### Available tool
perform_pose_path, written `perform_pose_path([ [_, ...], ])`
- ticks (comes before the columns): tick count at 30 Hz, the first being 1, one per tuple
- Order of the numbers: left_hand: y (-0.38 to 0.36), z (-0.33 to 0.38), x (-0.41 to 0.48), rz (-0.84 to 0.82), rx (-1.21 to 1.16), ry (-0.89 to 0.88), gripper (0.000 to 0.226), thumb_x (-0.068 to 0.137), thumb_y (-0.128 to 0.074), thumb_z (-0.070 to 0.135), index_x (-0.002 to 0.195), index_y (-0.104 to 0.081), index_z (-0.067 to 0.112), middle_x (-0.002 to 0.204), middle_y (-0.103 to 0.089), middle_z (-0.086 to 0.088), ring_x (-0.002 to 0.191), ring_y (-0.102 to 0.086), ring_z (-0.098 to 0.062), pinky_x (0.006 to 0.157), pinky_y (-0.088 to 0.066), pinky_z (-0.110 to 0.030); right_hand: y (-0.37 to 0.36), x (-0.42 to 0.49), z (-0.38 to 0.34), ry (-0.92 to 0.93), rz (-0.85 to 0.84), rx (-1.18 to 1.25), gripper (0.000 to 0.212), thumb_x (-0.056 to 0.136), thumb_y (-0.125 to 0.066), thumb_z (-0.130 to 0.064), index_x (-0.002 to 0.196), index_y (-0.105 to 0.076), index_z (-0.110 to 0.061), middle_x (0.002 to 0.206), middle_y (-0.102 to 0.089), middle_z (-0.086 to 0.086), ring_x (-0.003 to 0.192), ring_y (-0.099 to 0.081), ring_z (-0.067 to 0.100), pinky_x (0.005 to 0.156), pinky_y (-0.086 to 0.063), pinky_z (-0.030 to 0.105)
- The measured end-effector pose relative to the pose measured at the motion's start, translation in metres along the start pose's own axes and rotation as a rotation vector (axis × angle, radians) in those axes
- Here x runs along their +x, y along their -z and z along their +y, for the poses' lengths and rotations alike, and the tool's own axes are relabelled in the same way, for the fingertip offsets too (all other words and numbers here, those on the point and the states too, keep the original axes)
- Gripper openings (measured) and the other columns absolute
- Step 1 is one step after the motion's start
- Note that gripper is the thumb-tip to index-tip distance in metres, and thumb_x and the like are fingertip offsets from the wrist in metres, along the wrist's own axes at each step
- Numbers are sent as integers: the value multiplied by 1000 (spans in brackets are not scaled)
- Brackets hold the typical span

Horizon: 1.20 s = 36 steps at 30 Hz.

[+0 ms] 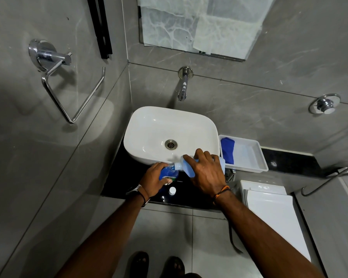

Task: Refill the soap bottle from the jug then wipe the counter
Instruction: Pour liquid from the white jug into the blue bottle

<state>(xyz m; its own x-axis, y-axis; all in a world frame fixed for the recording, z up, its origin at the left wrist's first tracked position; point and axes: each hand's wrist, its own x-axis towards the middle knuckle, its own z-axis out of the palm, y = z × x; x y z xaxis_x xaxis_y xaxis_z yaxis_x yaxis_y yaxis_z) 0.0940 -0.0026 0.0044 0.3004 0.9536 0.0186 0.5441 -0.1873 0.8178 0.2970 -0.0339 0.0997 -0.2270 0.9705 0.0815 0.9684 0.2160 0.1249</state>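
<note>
My right hand (206,173) grips a translucent jug (187,168) of blue liquid, tipped on its side with its neck pointing left. The jug's mouth meets the top of a small blue soap bottle (169,173), which my left hand (153,181) holds upright on the black counter (121,177) in front of the sink. A small white cap (172,190) lies on the counter just below the bottle. A blue cloth (227,149) lies in a white tray (255,157) to the right of the sink.
A white basin (149,133) sits on the counter under a wall tap (182,91). A chrome towel ring (68,91) hangs on the left wall. A white toilet cistern (269,205) stands at the lower right, with a hose (325,181) beside it.
</note>
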Motion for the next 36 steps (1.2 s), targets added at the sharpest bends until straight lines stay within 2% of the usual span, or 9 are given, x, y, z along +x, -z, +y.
perform_pose_path([
  [36, -1, 0, 5, -16, 11, 4, 49, 80, -81, 11, 123, -60, 5, 122, -64, -13, 113, -62, -26, 101, -54, -43, 1, 4, 2, -1, -25, -24, 70, 72, -80, -35, 137, -54, -31, 114, -55, 6, 97, -58, 29, 87, -49, 46],
])
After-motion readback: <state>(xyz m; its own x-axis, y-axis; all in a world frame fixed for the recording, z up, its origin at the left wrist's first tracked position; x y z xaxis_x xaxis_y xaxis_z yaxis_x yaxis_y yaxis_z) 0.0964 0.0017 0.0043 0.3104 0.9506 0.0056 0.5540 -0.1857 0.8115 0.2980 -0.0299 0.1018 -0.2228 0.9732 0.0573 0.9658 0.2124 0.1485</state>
